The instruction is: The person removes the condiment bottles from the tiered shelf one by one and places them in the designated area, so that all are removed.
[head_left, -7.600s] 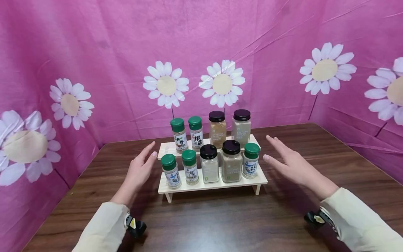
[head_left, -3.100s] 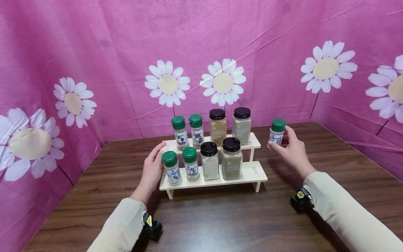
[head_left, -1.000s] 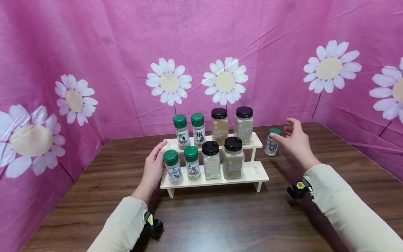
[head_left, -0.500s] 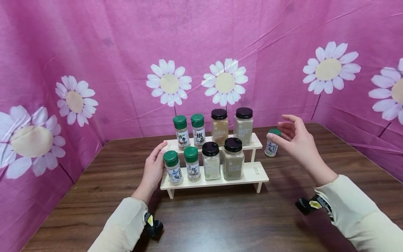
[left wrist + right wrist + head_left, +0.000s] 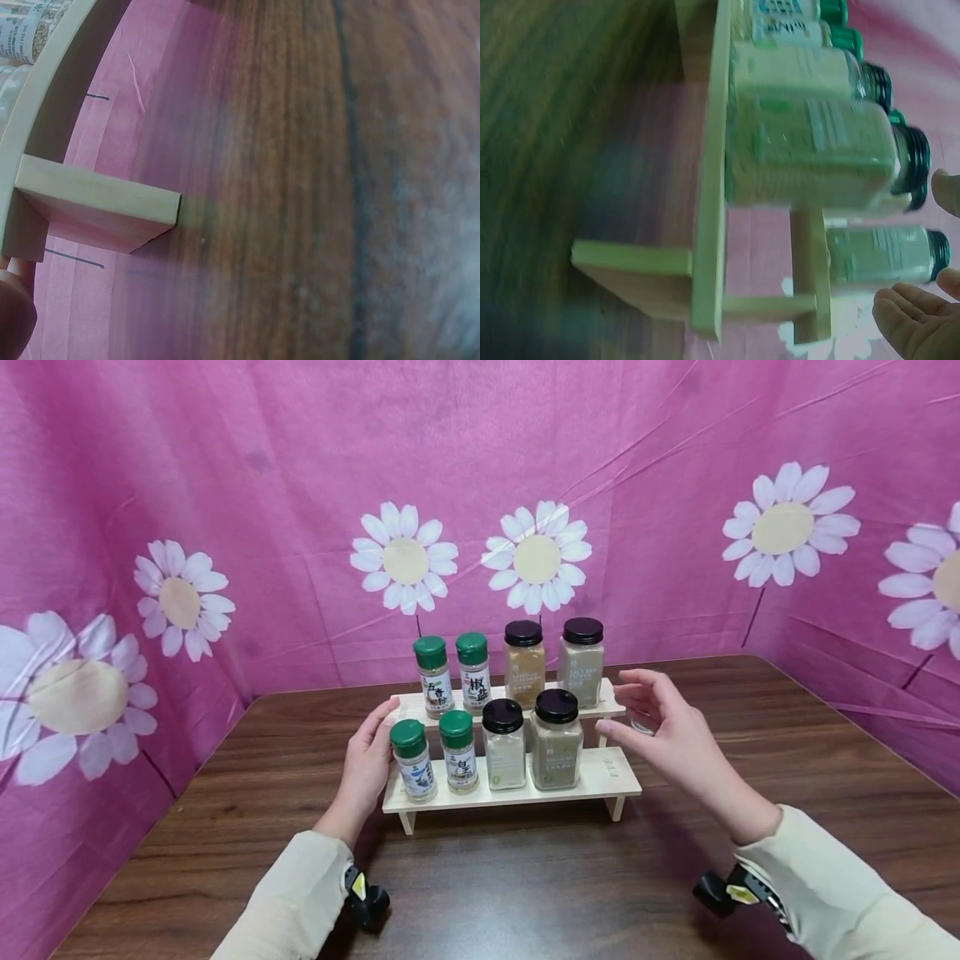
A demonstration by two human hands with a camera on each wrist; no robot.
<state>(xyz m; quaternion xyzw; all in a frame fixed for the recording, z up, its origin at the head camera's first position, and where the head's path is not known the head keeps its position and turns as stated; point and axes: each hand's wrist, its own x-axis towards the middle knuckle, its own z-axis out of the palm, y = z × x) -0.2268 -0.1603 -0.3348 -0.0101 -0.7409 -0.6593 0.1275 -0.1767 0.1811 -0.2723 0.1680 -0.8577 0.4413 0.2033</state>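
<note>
With the person's seat taken as six o'clock, a two-tier wooden rack [image 5: 480, 802] stands upright in the middle of a dark wooden table [image 5: 480, 885]. The left hand [image 5: 365, 760] is at the rack's nine o'clock, fingers reaching forward and touching the end of the upper shelf [image 5: 408, 706]; whether they pinch the board, I can't tell. At three o'clock is the right hand [image 5: 663, 727], thumb and loosely bent fingers parted, gripping nothing. A sliver of a clear container [image 5: 642, 727] shows in that gap, mostly hidden by the hand.

On the upper shelf, two green-capped bottles [image 5: 437, 689] stand toward eleven o'clock, two black-lidded jars [image 5: 581, 672] between twelve and one. On the lower shelf [image 5: 603, 768], two shorter-looking green-topped bottles [image 5: 461, 766] stand toward eight, with two dark-lidded jars [image 5: 557, 752] on their three o'clock side. A pink daisy-printed curtain [image 5: 292, 485] hangs at twelve.
</note>
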